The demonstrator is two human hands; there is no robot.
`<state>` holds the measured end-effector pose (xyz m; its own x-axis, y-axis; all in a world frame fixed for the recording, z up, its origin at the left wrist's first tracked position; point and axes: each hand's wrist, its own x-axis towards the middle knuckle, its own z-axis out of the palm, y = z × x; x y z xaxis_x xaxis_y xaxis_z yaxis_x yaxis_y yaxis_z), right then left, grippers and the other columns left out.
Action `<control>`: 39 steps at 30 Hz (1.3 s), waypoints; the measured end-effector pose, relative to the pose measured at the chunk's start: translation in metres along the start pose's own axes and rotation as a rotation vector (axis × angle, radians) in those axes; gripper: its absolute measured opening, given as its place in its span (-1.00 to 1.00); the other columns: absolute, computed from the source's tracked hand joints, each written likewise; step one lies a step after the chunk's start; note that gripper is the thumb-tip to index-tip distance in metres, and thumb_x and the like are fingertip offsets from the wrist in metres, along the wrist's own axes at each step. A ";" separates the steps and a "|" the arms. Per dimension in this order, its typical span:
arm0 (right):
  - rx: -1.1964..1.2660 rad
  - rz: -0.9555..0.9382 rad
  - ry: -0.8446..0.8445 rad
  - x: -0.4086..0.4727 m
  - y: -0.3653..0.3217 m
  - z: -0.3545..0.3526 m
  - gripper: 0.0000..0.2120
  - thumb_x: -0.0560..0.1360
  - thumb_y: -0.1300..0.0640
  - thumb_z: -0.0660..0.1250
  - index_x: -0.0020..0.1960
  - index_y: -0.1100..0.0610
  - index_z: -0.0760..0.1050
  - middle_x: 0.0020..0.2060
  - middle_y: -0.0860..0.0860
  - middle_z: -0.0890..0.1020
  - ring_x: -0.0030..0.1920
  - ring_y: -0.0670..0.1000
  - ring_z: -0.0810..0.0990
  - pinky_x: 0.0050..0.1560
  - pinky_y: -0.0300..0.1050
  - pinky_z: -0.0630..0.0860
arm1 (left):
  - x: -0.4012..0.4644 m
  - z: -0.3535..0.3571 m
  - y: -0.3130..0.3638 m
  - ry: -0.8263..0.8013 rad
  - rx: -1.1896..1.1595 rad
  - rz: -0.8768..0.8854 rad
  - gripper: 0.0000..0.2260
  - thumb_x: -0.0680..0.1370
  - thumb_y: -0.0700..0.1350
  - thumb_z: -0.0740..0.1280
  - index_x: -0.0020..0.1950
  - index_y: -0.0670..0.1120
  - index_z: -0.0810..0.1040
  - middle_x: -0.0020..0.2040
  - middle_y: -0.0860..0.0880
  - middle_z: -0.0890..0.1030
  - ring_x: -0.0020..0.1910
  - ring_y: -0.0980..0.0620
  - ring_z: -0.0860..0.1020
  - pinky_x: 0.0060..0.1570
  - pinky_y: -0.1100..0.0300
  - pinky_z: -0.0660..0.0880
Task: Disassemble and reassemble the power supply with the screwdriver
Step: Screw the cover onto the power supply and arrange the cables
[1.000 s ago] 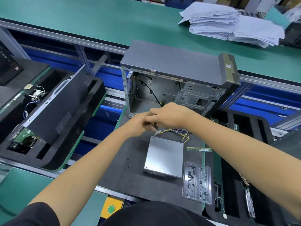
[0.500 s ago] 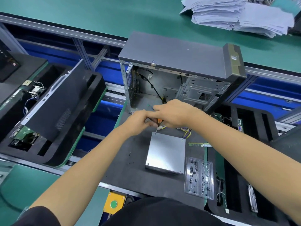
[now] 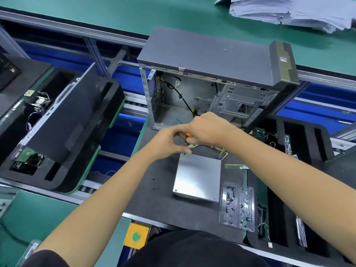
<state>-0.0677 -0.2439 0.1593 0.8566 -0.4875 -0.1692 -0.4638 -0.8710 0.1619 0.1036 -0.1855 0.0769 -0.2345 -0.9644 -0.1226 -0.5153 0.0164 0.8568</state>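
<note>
Head view: the power supply (image 3: pixel 197 178), a flat silver box, lies on the dark mat (image 3: pixel 150 199) just below frame centre, its bundle of yellow and purple wires (image 3: pixel 221 151) spilling from its far edge. At that far edge, at 12 o'clock from the box, both hands meet. The right hand (image 3: pixel 208 130) curls its fingers around the screwdriver (image 3: pixel 187 135), of which only an orange bit of handle shows. The left hand (image 3: pixel 169 143) has its fingers bent, thumb and fingertips pinched near the tool's tip above the box's far left corner; whether it holds anything I cannot tell. Beyond the hands, at 12 o'clock, stands the open computer case (image 3: pixel 212 89). At 3 o'clock from the box lies a green memory stick (image 3: pixel 236 167); at 4 o'clock, a clear plastic tray (image 3: pixel 238 208). At 9 o'clock, well apart, a black foam fixture (image 3: pixel 63 132) carries a dark side panel. At 1 o'clock, far off, sits a paper stack (image 3: pixel 285 10).
</note>
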 end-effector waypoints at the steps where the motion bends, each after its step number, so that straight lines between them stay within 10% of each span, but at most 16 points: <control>1: -0.015 0.022 -0.006 0.001 -0.001 0.000 -0.79 0.52 -0.04 0.20 0.14 -0.16 0.43 -0.45 -0.02 0.38 -0.37 0.15 0.49 -0.41 -0.10 0.22 | 0.001 0.004 0.002 0.051 0.072 -0.012 -0.64 0.27 0.10 0.65 -0.03 0.24 0.59 -0.11 0.28 0.60 0.00 0.23 0.53 -0.01 0.26 0.44; 4: -0.045 0.052 0.015 0.003 -0.002 0.003 -0.78 0.52 -0.12 0.18 0.11 -0.08 0.42 -0.33 -0.01 0.52 -0.35 0.14 0.43 -0.40 -0.11 0.18 | 0.005 0.007 0.007 0.129 0.133 -0.088 -0.62 0.22 0.30 0.50 -0.16 0.07 0.60 -0.20 0.10 0.63 -0.13 0.05 0.57 -0.14 0.01 0.52; 7: 0.026 -0.059 0.032 0.002 0.002 0.003 -0.77 0.54 -0.16 0.21 0.11 -0.08 0.31 -0.15 -0.05 0.52 -0.28 0.12 0.51 -0.41 -0.10 0.26 | 0.004 0.002 0.005 0.061 0.065 -0.065 -0.83 0.37 0.06 0.52 -0.17 0.01 0.64 -0.19 0.04 0.70 -0.08 -0.05 0.64 0.02 -0.11 0.55; 10: 0.028 -0.119 0.005 0.003 0.003 0.003 -0.82 0.56 0.01 0.20 0.15 -0.12 0.33 -0.18 -0.03 0.57 -0.28 0.13 0.55 -0.40 -0.10 0.34 | -0.001 -0.002 0.004 -0.013 -0.027 -0.034 -0.84 0.42 -0.19 0.58 -0.11 0.01 0.67 -0.18 0.11 0.71 -0.09 0.12 0.64 0.07 0.03 0.55; 18: 0.031 0.095 0.023 0.010 -0.003 0.012 -0.85 0.50 -0.09 0.20 0.00 -0.04 0.42 -0.45 -0.04 0.33 -0.49 -0.02 0.23 -0.45 -0.12 0.10 | 0.002 0.004 0.006 0.078 0.075 -0.005 -0.79 0.36 -0.05 0.63 -0.31 0.12 0.61 -0.42 0.17 0.57 -0.41 0.21 0.39 -0.38 0.29 0.31; 24: 0.051 -0.087 0.029 0.004 -0.003 0.009 -0.79 0.51 -0.03 0.25 0.11 -0.08 0.31 -0.17 -0.07 0.50 -0.29 0.10 0.45 -0.39 -0.10 0.29 | 0.002 0.003 0.001 0.033 0.006 -0.010 -0.84 0.44 -0.21 0.57 -0.14 0.00 0.64 -0.23 0.14 0.68 -0.21 0.31 0.57 -0.12 0.32 0.49; 33: 0.068 0.269 0.041 0.008 -0.013 0.022 -0.87 0.52 -0.05 0.21 -0.11 -0.01 0.33 -0.45 -0.05 0.34 -0.36 0.14 0.46 -0.44 -0.13 0.08 | -0.026 -0.006 -0.039 0.039 0.159 -0.078 -0.62 0.48 -0.08 0.55 0.23 0.07 0.51 0.16 0.22 0.60 0.26 0.12 0.50 0.23 0.09 0.42; 39: 0.116 0.374 0.076 -0.002 -0.017 0.031 -0.79 0.54 -0.04 0.20 -0.07 -0.03 0.15 -0.47 -0.01 0.38 -0.51 0.04 0.30 -0.46 -0.15 0.14 | -0.084 0.019 -0.102 -0.010 0.210 -0.371 -0.76 0.41 -0.18 0.59 -0.05 -0.10 0.58 -0.05 -0.11 0.59 -0.13 -0.03 0.50 0.09 -0.06 0.50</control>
<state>-0.0687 -0.2296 0.1267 0.6357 -0.7706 -0.0463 -0.7659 -0.6370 0.0874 0.1606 -0.1015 -0.0095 -0.0084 -0.9125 -0.4089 -0.7230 -0.2769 0.6329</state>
